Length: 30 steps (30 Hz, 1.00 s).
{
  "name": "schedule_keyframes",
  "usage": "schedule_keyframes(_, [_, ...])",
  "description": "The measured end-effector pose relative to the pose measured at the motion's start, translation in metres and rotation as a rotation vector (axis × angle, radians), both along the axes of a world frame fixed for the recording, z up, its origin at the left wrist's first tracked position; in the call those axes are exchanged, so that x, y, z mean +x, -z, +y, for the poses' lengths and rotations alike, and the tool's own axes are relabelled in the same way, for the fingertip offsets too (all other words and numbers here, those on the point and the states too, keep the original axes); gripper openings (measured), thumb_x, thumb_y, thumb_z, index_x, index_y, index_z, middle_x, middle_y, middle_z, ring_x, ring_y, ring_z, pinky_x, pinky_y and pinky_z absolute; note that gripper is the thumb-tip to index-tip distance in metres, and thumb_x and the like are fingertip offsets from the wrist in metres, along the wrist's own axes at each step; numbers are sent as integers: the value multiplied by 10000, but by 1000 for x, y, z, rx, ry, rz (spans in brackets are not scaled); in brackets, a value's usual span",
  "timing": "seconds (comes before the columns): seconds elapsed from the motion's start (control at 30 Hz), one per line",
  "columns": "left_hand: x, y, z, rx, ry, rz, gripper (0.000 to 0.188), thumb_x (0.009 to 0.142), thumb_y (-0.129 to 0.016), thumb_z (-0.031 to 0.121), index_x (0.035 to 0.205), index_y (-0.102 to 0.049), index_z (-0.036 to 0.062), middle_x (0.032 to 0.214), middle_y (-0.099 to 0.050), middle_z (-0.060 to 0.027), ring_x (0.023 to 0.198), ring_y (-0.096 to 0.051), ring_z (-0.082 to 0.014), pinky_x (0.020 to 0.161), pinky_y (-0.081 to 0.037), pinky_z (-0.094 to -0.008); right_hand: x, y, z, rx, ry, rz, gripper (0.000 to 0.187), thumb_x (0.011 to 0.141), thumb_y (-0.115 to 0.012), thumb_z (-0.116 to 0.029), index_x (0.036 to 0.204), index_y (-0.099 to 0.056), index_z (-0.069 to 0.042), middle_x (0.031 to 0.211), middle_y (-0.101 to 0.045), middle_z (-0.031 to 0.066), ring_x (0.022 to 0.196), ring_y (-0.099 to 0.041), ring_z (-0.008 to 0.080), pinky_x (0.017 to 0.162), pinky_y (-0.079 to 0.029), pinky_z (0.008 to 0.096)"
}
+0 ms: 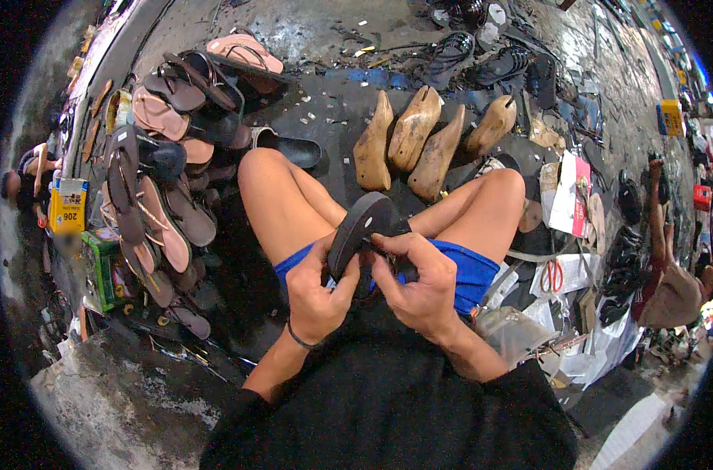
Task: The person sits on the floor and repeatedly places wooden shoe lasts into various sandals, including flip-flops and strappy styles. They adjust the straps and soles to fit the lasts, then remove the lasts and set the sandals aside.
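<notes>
A black sandal (362, 223) is held up, tilted, between my knees, with a small pale oval mark on its face. My left hand (317, 294) is closed round its lower left edge, thumb and fingers gripping the sole. On the opposite edge, my right hand (419, 278) pinches a dark part of the same sandal; its fingertips are partly hidden, so I cannot see whether that is strap or sole. Just beyond the sandal stand several wooden shoe lasts (414, 129), pale brown with dark stains.
To the left lie piled sandals (167, 223) in pink, brown and black, beside a yellow box (67, 205) and a green box (99, 270). Black shoes (501, 64) lie at the far side. Red-handled scissors (552, 276) rest on paper at right. Another person sits far right.
</notes>
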State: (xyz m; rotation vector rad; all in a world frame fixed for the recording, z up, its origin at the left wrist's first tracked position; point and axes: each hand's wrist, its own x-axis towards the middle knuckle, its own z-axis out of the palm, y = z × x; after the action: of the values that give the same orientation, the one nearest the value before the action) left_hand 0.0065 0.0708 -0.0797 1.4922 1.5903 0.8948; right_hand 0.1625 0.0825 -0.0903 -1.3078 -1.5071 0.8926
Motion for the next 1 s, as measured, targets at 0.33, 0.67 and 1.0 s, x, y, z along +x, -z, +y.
schedule_keyframes(0.33, [-20,-24,-42,-77,395,-531,477,754,-826,-2,1200,-659,-26,1238,-680,-244,1213,-648,-342,1032,-517,-415,59,-40,-43,2,-281,130,562,667,-936,-192,1111,-639,-17,1054,-673,131,964,-653,305,902,-518,404])
schedule_keyframes(0.67, [-32,-22,-61,-50,575,-494,337,882,-776,314,1055,-673,44,1141,-692,-201,1099,-677,-387,981,-532,-506,77,-42,-33,-112,-895,25,545,737,-671,-269,1245,-657,-73,1164,-627,81,1081,-605,291,904,-466,412])
schedule_keyframes(1.0, [-24,-30,-65,0,541,-320,310,724,-828,31,964,-631,22,992,-652,-138,917,-682,-294,865,-565,-390,71,-20,-48,-101,-834,119,572,601,-777,-145,1155,-643,-94,1194,-623,79,1216,-580,296,1004,-444,476])
